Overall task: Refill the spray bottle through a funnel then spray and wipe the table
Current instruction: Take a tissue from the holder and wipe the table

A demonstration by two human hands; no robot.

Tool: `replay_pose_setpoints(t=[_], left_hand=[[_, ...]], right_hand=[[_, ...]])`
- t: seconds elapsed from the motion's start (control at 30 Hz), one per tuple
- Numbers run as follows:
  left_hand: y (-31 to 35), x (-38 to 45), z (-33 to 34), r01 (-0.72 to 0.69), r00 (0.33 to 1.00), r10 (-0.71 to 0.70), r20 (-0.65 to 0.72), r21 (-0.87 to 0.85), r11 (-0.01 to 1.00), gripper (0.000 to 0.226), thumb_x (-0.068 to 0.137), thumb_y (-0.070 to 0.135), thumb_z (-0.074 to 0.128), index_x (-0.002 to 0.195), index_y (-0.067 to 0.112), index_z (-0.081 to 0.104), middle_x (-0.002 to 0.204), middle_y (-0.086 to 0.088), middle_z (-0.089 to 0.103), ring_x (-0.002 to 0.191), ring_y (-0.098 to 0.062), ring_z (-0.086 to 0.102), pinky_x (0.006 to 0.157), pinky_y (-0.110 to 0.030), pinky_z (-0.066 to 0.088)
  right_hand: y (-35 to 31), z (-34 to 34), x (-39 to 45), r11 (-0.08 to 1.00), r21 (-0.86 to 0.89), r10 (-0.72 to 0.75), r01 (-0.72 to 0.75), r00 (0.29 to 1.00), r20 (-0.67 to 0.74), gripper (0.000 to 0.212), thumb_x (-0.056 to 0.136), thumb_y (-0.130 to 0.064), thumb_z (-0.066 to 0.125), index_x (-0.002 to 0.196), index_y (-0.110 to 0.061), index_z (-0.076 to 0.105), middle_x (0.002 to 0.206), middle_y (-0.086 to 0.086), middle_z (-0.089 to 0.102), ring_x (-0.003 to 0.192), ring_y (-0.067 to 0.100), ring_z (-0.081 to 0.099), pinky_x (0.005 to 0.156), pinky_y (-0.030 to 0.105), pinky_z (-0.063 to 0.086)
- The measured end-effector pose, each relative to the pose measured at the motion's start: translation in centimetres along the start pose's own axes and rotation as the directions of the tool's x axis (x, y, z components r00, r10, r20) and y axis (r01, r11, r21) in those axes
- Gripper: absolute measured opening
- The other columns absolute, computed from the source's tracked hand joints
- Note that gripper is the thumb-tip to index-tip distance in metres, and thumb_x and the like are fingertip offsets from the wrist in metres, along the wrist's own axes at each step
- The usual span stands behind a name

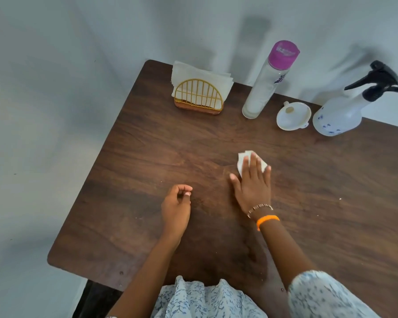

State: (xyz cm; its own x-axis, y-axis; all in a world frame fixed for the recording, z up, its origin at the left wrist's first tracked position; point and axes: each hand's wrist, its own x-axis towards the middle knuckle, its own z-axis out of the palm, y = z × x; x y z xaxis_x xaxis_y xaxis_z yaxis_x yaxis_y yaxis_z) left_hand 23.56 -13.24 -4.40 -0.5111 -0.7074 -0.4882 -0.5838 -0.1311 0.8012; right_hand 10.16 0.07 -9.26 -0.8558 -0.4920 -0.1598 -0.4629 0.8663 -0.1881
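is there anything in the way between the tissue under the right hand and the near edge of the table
Nothing visible. The right hand presses the tissue flat mid-table, with bare wood toward the near edge. The left hand sits off to the left.

A dark brown wood-grain table point(129, 157) with rounded corners fills the middle and the 3 to 6 o'clock part of the view. Its far edge, toward 12 and 1 o'clock, sits against a plain pale grey-white wall point(101, 26). The same pale surface runs down the 9 o'clock side, marked by a few small dark specks. Soft grey shadows fall on the wall at 12 to 2 o'clock. The light is even and diffuse. At 7 o'clock, below the near table corner, a dark strip of the underframe point(94, 299) shows.
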Motion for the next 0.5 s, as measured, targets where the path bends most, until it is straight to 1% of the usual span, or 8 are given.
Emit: replay_pose_setpoints(t=[0.07, 0.13, 0.17, 0.23, 0.3, 0.37, 0.43, 0.5], left_hand=[[0.1, 0.0, 0.3, -0.007, 1.0, 0.007, -0.005, 0.009, 1.0, 0.021, 0.089, 0.002, 0.048, 0.087, 0.019, 0.06, 0.083, 0.007, 0.06, 0.075, -0.012, 0.056, 0.066, -0.018, 0.042], [0.0, 0.2, 0.4, -0.014, 1.0, 0.014, -0.013, 0.027, 1.0, 0.024, 0.084, -0.004, 0.047, 0.083, 0.017, 0.059, 0.083, 0.003, 0.061, 0.078, -0.016, 0.058, 0.07, -0.022, 0.043], [-0.1, 0.4, 0.3, -0.017, 1.0, 0.017, -0.014, 0.042, 0.999, 0.024, 0.082, -0.005, 0.047, 0.081, 0.015, 0.058, 0.083, 0.0, 0.062, 0.079, -0.018, 0.058, 0.072, -0.026, 0.044], [-0.1, 0.8, 0.2, -0.02, 1.0, 0.021, -0.007, 0.059, 0.998, 0.024, 0.08, -0.006, 0.046, 0.078, 0.015, 0.057, 0.081, -0.004, 0.062, 0.078, -0.019, 0.057, 0.072, -0.029, 0.044], [0.0, 0.9, 0.0, -0.012, 1.0, 0.012, 0.003, 0.061, 0.998, 0.025, 0.08, -0.007, 0.044, 0.077, 0.014, 0.056, 0.077, -0.003, 0.059, 0.073, -0.017, 0.054, 0.065, -0.024, 0.041], [0.0, 0.8, 0.1, 0.002, 1.0, -0.003, 0.018, 0.058, 0.998, 0.024, 0.082, -0.007, 0.043, 0.079, 0.013, 0.056, 0.075, -0.001, 0.056, 0.068, -0.014, 0.05, 0.057, -0.016, 0.038], [-0.2, 0.6, 0.3, 0.001, 0.999, -0.003, 0.033, 0.058, 0.998, 0.021, 0.085, -0.004, 0.045, 0.082, 0.012, 0.057, 0.073, 0.002, 0.055, 0.067, -0.013, 0.05, 0.053, -0.01, 0.037], [-0.4, 0.4, 0.5, -0.006, 0.999, 0.004, 0.039, 0.066, 0.998, 0.019, 0.088, 0.001, 0.047, 0.082, 0.015, 0.058, 0.073, 0.003, 0.057, 0.069, -0.014, 0.053, 0.059, -0.016, 0.04]], right_hand=[[-2.7, -0.2, 1.2, 0.995, 0.039, -0.094, 0.093, 0.995, 0.035, 0.076, 0.086, -0.051, 0.008, 0.145, -0.005, 0.02, 0.154, 0.013, 0.018, 0.144, 0.027, 0.012, 0.113, 0.046, -0.007], [-4.9, 0.3, -0.3, 0.946, 0.009, -0.324, 0.324, 0.944, 0.065, 0.068, 0.088, -0.045, 0.019, 0.142, -0.005, 0.031, 0.15, 0.014, 0.03, 0.14, 0.029, 0.025, 0.112, 0.054, 0.01], [-5.3, 0.9, -2.1, 0.903, -0.009, -0.429, 0.43, 0.901, 0.059, 0.064, 0.09, -0.045, 0.025, 0.14, -0.008, 0.035, 0.148, 0.012, 0.034, 0.139, 0.028, 0.028, 0.111, 0.054, 0.016], [-4.4, 1.7, -6.7, 0.849, -0.018, -0.525, 0.529, 0.846, 0.095, 0.064, 0.091, -0.048, 0.032, 0.143, -0.011, 0.032, 0.151, 0.008, 0.028, 0.141, 0.023, 0.021, 0.112, 0.05, 0.013], [-1.3, 1.9, -9.4, 0.85, -0.035, -0.521, 0.526, 0.849, 0.089, 0.068, 0.091, -0.053, 0.032, 0.146, -0.014, 0.023, 0.155, 0.004, 0.018, 0.142, 0.019, 0.014, 0.112, 0.047, 0.008], [2.5, 1.6, -9.2, 0.89, -0.109, -0.441, 0.444, 0.896, 0.048, 0.068, 0.092, -0.054, 0.025, 0.148, -0.017, 0.014, 0.157, 0.0, 0.005, 0.143, 0.017, 0.01, 0.112, 0.048, 0.008], [5.0, 0.7, -6.8, 0.956, -0.128, -0.26, 0.264, 0.964, 0.047, 0.066, 0.094, -0.054, 0.013, 0.147, -0.014, 0.018, 0.156, 0.003, 0.008, 0.142, 0.018, 0.011, 0.112, 0.048, 0.005], [4.9, -0.2, -3.8, 0.995, -0.066, -0.074, 0.078, 0.996, 0.055, 0.072, 0.093, -0.057, 0.008, 0.146, -0.01, 0.022, 0.154, 0.008, 0.018, 0.142, 0.02, 0.013, 0.111, 0.046, -0.002]])
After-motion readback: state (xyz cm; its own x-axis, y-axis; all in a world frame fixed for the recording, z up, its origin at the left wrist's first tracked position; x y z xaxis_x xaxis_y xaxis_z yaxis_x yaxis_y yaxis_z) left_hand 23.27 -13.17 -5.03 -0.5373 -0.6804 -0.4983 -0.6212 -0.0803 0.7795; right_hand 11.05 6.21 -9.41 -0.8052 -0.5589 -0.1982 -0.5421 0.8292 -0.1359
